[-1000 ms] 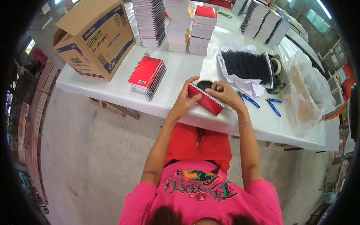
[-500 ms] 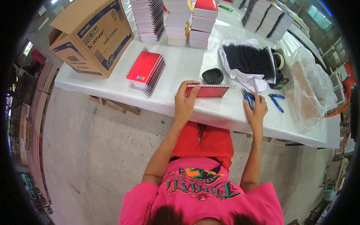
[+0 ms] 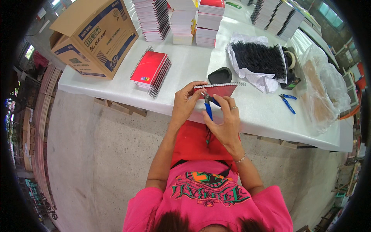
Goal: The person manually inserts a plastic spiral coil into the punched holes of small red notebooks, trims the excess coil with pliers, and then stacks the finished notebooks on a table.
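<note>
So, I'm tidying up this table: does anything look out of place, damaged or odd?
Mainly the wire coil: it pokes out past the right end of the red notebook in the left hand, so it looks too long for it. The white paper under the black coils is also crumpled rather than flat. I see no spill.

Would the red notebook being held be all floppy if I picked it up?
Probably not very: the red notebook looks flat and straight in the left hand. Its coil might snag things, since one end sticks out past the side.
</note>
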Demonstrator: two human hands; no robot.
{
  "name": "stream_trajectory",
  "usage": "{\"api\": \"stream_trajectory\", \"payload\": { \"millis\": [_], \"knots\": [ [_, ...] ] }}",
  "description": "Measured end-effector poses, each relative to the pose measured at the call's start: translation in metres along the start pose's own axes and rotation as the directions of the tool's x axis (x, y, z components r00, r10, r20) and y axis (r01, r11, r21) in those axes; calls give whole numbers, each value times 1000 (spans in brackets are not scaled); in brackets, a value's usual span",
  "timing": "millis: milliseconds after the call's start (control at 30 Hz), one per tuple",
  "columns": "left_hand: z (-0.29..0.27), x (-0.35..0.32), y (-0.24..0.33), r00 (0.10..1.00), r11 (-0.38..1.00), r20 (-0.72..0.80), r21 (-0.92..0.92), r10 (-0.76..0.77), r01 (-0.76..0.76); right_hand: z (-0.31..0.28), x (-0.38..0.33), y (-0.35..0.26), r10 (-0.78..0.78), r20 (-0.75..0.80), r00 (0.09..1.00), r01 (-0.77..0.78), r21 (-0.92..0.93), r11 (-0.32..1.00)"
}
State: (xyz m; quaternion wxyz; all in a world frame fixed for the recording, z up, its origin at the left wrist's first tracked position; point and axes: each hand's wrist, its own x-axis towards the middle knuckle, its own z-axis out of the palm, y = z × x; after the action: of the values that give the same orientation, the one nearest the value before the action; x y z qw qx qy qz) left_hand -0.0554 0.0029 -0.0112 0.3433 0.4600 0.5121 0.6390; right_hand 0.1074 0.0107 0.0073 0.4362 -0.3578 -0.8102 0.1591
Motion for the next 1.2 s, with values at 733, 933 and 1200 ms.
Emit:
{"api": "stream_trajectory", "payload": {
  "millis": [733,933,1200],
  "knots": [
    [15,-14,10,978,977,-173,193,119,-85,-25,29,10,111,827,551,-831,531,167],
    [-58,19,78,904,963,-392,261,169,-67,-61,30,101,194,254,947,-207,25,978],
    [-178,104,114,873,687,18,609,488,-396,-89,12,165,173,75,982,-134,-369,920]
  ]
}}
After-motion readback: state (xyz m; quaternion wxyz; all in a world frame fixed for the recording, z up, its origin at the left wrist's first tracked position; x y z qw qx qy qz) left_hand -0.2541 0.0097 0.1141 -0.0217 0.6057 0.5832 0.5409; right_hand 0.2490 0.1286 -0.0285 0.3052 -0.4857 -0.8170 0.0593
